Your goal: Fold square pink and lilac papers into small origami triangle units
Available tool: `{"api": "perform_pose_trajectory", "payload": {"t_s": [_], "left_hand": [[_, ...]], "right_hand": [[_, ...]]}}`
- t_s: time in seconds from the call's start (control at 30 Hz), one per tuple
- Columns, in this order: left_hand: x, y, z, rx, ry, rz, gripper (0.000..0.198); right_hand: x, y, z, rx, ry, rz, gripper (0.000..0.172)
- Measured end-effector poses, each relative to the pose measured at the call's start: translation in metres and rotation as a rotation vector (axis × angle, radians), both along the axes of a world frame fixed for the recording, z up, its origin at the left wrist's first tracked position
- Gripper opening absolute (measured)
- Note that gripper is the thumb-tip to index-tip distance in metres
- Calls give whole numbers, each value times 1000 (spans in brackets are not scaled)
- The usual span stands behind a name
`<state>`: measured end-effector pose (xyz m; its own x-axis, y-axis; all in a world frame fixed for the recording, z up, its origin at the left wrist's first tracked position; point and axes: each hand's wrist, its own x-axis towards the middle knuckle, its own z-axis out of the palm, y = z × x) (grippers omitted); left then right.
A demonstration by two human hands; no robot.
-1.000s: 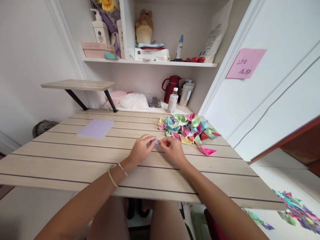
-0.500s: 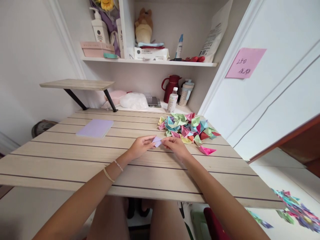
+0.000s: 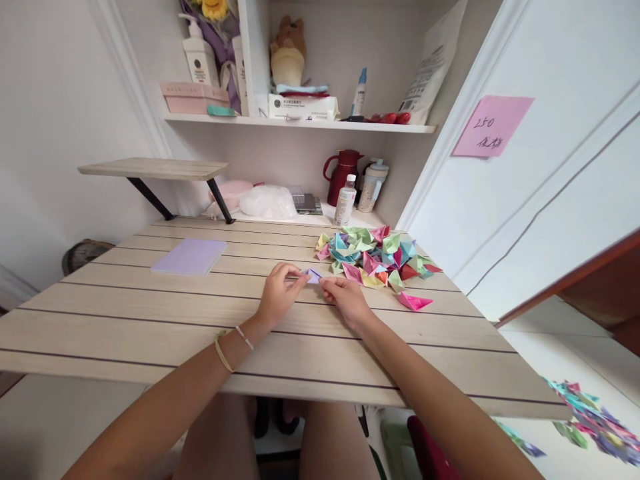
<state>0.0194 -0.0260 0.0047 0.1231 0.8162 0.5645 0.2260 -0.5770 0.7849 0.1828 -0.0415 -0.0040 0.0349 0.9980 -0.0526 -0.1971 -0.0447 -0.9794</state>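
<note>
- Reference point: pile of folded paper boats (image 3: pixel 373 257) on the tabletop (image 3: pixel 215 303); mixed colours, folding apparently complete.
- Lilac paper piece (image 3: pixel 313 275): just left of the pile, apart from it, between both hands; small, with a dark crease or edge line showing. Judged part-folded; exact stage cannot be told.
- Left hand (image 3: pixel 281 291): left of the pile, thumb and finger pinching the piece's left side.
- Right hand (image 3: pixel 349 298): nearer the wearer than the pile, fingertips pinching the piece's right corner.
- Pink boat (image 3: pixel 414 303): on the pile's near side, set apart, looks finished.
- Lilac sheet stack (image 3: pixel 190 257): well left of the pile, flat, unfolded; judged as stock remaining.
- Outstanding, by judgement: remaining folds on the held piece.
</note>
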Motion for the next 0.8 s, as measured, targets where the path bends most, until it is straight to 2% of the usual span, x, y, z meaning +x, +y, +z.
{"api": "perform_pose_trajectory", "payload": {"t_s": [0.07, 0.2, 0.3, 0.63, 0.7, 0.8], "left_hand": [[3, 1, -3, -81, 4, 3, 19], [8, 2, -7, -282, 8, -180, 24], [8, 1, -7, -351, -57, -233, 30], [7, 1, -2, -176, 37, -115, 17], [8, 0, -3, -191, 11, -95, 14], [10, -2, -5, -305, -73, -88, 16]], "right_hand": [[-2, 0, 0, 39, 26, -49, 27], [-9, -2, -2, 108, 2, -28, 29], [-13, -3, -4, 160, -44, -11, 26], [-12, -2, -4, 332, -227, -73, 25], [-13, -5, -1, 368, -330, -130, 25], [-15, -10, 3, 450, -499, -220, 22]]}}
